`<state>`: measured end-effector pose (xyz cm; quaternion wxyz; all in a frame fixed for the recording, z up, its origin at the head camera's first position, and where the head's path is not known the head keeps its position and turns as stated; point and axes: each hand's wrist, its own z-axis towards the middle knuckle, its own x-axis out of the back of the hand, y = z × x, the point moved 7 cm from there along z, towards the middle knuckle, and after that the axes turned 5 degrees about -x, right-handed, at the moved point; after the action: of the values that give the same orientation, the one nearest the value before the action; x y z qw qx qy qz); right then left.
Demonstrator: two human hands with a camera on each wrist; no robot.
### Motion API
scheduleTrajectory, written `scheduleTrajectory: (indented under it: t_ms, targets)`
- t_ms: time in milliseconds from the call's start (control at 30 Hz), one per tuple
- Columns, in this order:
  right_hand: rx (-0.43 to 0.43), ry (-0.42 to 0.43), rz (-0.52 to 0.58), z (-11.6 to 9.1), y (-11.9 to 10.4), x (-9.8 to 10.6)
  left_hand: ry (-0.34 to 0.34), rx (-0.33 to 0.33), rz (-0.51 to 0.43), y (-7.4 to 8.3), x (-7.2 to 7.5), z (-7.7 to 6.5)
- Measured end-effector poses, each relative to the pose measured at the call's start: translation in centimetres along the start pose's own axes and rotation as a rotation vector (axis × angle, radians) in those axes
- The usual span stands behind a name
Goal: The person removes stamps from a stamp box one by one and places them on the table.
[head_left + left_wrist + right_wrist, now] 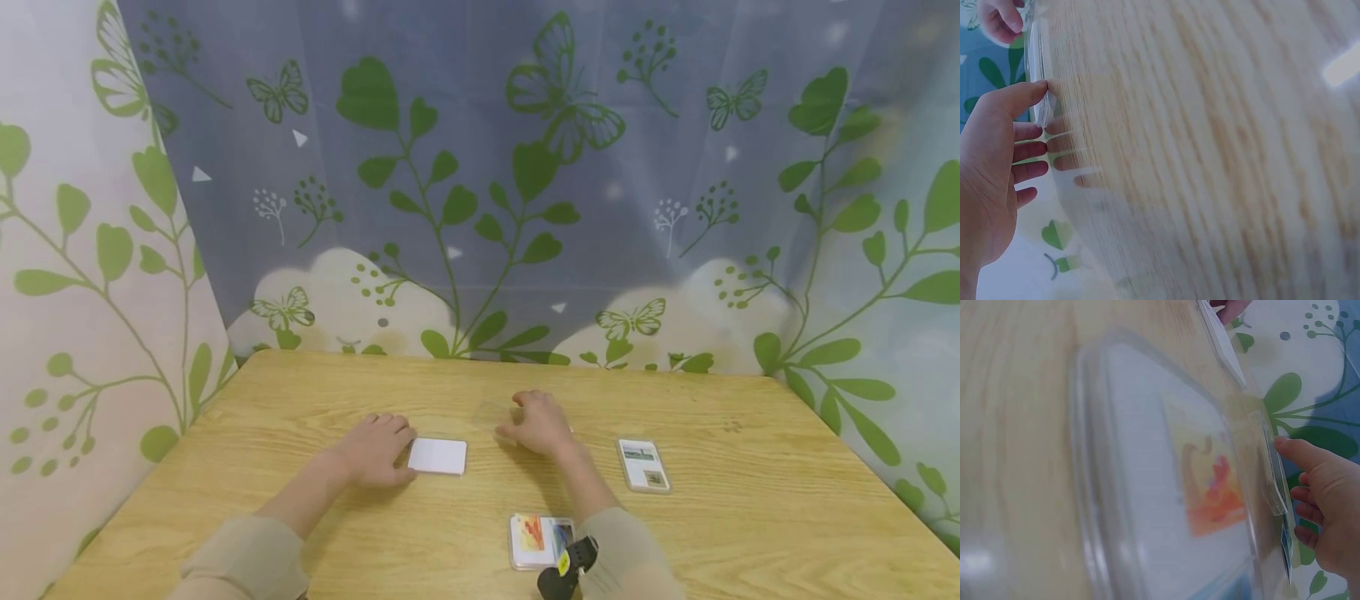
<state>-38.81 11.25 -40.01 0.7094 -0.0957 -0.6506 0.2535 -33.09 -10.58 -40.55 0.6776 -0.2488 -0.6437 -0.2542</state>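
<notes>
My left hand [377, 452] holds the left end of a flat white card stack [437, 457] on the table, thumb at the near edge and index finger at the far one. In the left wrist view, its clear casing [1037, 62] is seen edge-on between thumb and fingers. My right hand [538, 423] grips the right end of a see-through plastic cover [491, 414], farther back on the table. That cover is hard to make out from the head; the right wrist view shows its edge [1270, 469] by the thumb.
A clear case with an orange picture card [531, 533] lies near the front, under the right forearm. Another cased card [645, 467] with small pictures lies to the right. A leaf-patterned curtain [465, 208] stands behind the wooden table [750, 517].
</notes>
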Motion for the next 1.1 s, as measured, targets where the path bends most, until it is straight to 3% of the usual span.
scheduleTrajectory:
  t_ms: [300,900,1100]
  targets:
    - [0.017,-0.042,-0.075,-0.1,-0.5,-0.5,-0.006,0.006,0.011,0.0,-0.1,0.0]
    - [0.139,-0.045,-0.36,-0.1,-1.1,-1.1,0.002,0.011,0.007,-0.1,0.0,0.1]
    - [0.168,-0.054,-0.387,-0.2,-1.4,-1.2,-0.013,0.016,0.005,0.0,-0.1,0.0]
